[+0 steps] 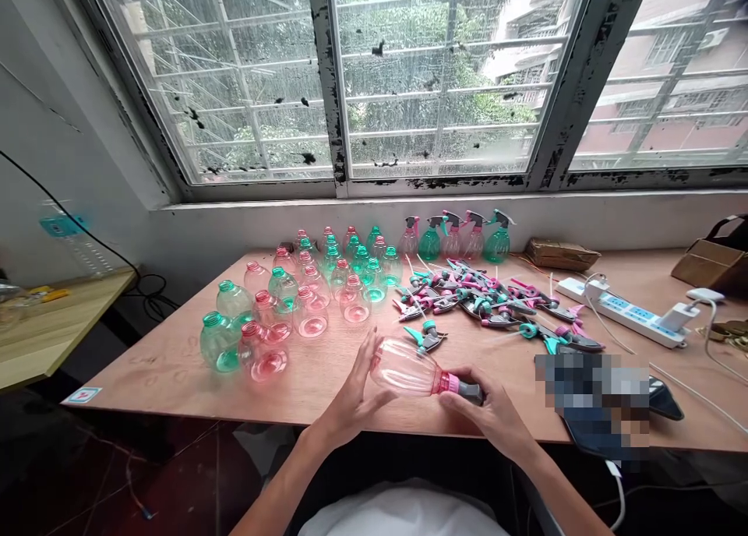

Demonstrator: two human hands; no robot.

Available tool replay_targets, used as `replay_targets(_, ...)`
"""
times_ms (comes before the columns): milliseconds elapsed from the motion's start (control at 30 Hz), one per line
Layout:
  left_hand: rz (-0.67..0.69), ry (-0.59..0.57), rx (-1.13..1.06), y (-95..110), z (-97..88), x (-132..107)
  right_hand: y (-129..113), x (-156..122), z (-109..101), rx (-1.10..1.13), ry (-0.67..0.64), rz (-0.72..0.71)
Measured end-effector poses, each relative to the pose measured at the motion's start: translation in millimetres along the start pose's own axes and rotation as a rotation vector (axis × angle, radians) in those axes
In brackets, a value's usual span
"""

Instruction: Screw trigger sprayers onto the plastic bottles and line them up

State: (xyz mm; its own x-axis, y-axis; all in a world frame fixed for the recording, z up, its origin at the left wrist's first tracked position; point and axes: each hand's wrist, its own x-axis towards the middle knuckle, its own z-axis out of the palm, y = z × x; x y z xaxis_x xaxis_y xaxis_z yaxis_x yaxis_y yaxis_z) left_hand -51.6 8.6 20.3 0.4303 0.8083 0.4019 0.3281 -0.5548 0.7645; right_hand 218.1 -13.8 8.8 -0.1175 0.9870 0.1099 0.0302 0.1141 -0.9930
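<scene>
Near the table's front edge a clear pink spray bottle (403,367) lies on its side between my hands, its grey and pink spray head (459,386) pointing right. My left hand (356,392) cups the bottle's base, thumb below and fingers above. At the neck, my right hand (488,407) has its fingers round the spray head. Just behind the bottle lies a loose teal and grey spray head (426,336). A pile of pink, teal and grey spray heads (479,294) spreads farther back. To the left stand several open pink and green bottles (309,314).
Several bottles with spray heads fitted (453,238) stand along the wall. On the right are a white power strip (625,312) with cables, a partly blurred dark device (666,400) and a cardboard box (713,265). A brown packet (561,253) lies at the back.
</scene>
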Motion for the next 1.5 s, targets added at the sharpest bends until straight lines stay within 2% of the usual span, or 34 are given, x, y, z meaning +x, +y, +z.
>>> replay_targets(100, -0.004, 0.044, -0.01, -1.5, 0.2, 1.3, 2.6, -0.8, 0.8, -0.068, 0.016, -0.029)
replay_targets(300, 0.045, 0.071, -0.089, -1.7, 2.1, 0.4, 12.3, 0.6, 3.9, -0.04, 0.002, 0.024)
replay_targets(433, -0.054, 0.065, -0.168, 1.1, 5.6, -0.3, 10.7, 0.9, 2.4, -0.079, 0.034, -0.06)
replay_targets(567, -0.17, 0.072, -0.194, 3.6, 7.3, 0.8, 7.4, -0.3, 0.3, -0.22, 0.047, -0.183)
replay_targets(700, -0.154, 0.077, -0.217, 4.3, 3.3, 0.5, 8.2, -0.1, -0.4, -0.243, 0.027, -0.11)
replay_targets(767, -0.146, 0.067, -0.257, 3.7, 1.1, -1.0, 10.0, 0.3, -0.8, -0.231, 0.025, -0.129)
replay_targets(867, -0.167, 0.031, -0.371, 1.8, 0.3, -3.1, 10.8, 0.8, -2.4, -0.332, 0.043, -0.358)
replay_targets(967, -0.217, 0.014, -0.471, 0.8, 1.6, -2.8, 8.0, 0.9, -4.5, -0.504, -0.019, -0.627)
replay_targets(1033, -0.251, 0.008, -0.505, 1.1, 2.5, -1.5, 6.2, 0.8, -5.0, -0.561, -0.059, -0.688)
replay_targets(1133, -0.266, 0.015, -0.528, 1.7, 3.6, -0.1, 6.4, -0.3, -3.6, -0.537, -0.023, -0.644)
replay_targets(1267, -0.216, 0.061, -0.496, 1.1, 4.8, -0.8, 8.8, -3.4, 1.3, -0.364, 0.055, -0.44)
replay_targets(1367, -0.149, 0.081, -0.457, 1.6, 5.0, -1.6, 9.0, -5.2, 5.6, -0.201, 0.023, -0.277)
replay_targets(1500, -0.06, 0.102, -0.4, 2.9, 4.1, -2.6, 9.1, -4.7, 9.0, -0.069, -0.029, -0.173)
